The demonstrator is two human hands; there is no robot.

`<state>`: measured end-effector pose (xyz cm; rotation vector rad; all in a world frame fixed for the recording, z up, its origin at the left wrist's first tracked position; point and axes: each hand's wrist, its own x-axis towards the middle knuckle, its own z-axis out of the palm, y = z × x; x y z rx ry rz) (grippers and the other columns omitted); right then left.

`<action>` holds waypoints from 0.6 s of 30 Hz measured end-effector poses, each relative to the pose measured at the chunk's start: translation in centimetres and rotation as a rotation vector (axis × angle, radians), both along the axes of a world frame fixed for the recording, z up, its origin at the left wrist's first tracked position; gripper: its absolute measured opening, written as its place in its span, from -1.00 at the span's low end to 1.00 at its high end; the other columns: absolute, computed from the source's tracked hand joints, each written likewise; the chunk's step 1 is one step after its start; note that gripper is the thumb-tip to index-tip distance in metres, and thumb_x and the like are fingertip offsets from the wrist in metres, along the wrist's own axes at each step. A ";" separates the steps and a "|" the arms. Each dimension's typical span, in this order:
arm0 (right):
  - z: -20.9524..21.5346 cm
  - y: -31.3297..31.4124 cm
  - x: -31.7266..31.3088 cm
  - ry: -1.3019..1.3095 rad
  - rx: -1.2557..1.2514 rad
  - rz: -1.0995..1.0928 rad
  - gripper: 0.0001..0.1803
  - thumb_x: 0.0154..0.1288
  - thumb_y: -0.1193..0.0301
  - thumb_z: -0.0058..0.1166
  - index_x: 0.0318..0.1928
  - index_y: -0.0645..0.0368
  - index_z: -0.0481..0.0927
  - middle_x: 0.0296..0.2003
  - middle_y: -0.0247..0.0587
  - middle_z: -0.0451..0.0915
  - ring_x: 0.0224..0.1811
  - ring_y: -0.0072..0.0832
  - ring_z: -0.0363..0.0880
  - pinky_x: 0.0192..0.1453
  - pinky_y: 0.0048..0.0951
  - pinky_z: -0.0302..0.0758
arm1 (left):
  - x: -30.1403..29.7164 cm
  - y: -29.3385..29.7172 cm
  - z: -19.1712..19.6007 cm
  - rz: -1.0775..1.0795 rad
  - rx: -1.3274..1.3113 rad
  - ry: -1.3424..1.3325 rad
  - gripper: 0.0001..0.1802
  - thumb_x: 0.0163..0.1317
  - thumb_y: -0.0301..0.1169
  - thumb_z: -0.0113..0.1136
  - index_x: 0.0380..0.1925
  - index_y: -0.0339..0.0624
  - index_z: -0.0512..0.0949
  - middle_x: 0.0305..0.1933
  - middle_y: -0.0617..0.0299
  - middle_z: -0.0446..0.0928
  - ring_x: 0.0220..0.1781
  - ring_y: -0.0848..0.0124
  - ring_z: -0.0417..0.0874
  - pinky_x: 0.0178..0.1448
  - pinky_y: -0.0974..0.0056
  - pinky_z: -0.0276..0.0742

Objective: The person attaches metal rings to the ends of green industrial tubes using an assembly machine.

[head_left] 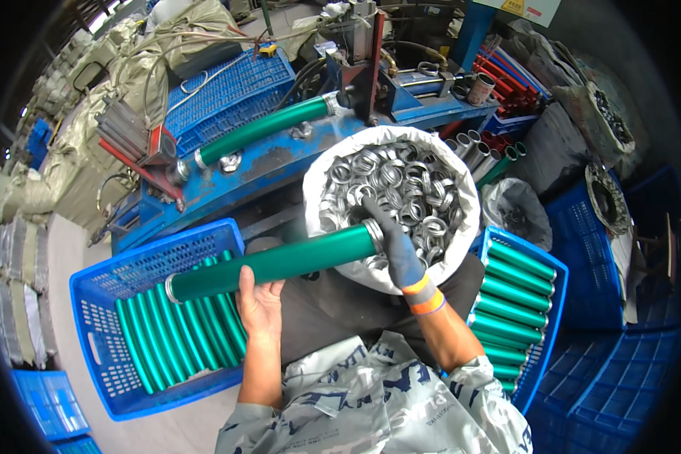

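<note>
A long green metal tube (295, 256) lies slanted across my lap, its right end higher. My bare left hand (260, 306) holds it from below near the middle, thumb against its side. At the right end, a silver threaded ring (373, 236) sits on the tube. My right hand (399, 253), in a dark glove with an orange cuff, is closed about that end; its palm side is hidden. Just beyond lies a white sack (318, 178) full of loose silver rings (392, 178). Another silver ring (170, 288) caps the tube's left end.
Blue crates (91, 333) (556, 303) on both sides hold rows of green tubes (159, 340). Ahead, a blue machine bench (265, 163) carries another green tube (268, 130) between two end fixtures. Metal pipes (473, 151) stand right of the sack.
</note>
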<state>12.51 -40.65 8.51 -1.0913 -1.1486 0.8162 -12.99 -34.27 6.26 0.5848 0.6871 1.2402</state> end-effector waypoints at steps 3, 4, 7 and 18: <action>0.3 -0.1 -1.0 -0.036 -0.015 -0.025 -0.18 0.37 0.43 0.05 0.53 0.31 -0.03 0.32 0.00 0.34 0.30 -0.35 0.39 0.42 -0.38 0.24 | 0.0 -0.1 0.2 0.010 0.001 -0.014 -0.64 0.43 -0.12 0.12 0.06 -0.11 0.54 0.06 0.13 0.64 0.13 0.22 0.66 0.19 0.07 0.63; 0.3 -0.3 -1.3 0.053 -0.046 -0.006 -0.10 0.30 0.45 0.13 0.53 0.31 -0.06 0.32 -0.01 0.34 0.28 -0.36 0.39 0.41 -0.39 0.24 | 0.0 -0.1 0.2 0.020 0.007 -0.013 -0.64 0.43 -0.13 0.12 0.05 -0.11 0.54 0.06 0.13 0.64 0.13 0.22 0.66 0.20 0.07 0.63; 0.1 -0.7 -1.7 0.227 -0.114 0.048 0.02 0.18 0.49 0.25 0.54 0.34 -0.10 0.31 -0.01 0.31 0.22 -0.37 0.37 0.38 -0.39 0.24 | -0.1 -0.1 0.0 0.022 -0.012 -0.038 -0.63 0.43 -0.12 0.11 0.03 -0.13 0.55 0.05 0.12 0.64 0.12 0.21 0.67 0.20 0.07 0.63; -3.0 0.1 -1.4 -0.051 -0.059 -0.020 -0.01 0.22 0.47 0.21 0.52 0.38 -0.11 0.41 0.01 0.19 0.39 -0.39 0.21 0.48 -0.42 0.09 | -0.3 0.5 -0.6 0.001 -0.137 0.026 -0.59 0.40 -0.05 0.15 0.00 -0.13 0.55 0.04 0.13 0.63 0.11 0.27 0.66 0.22 0.13 0.60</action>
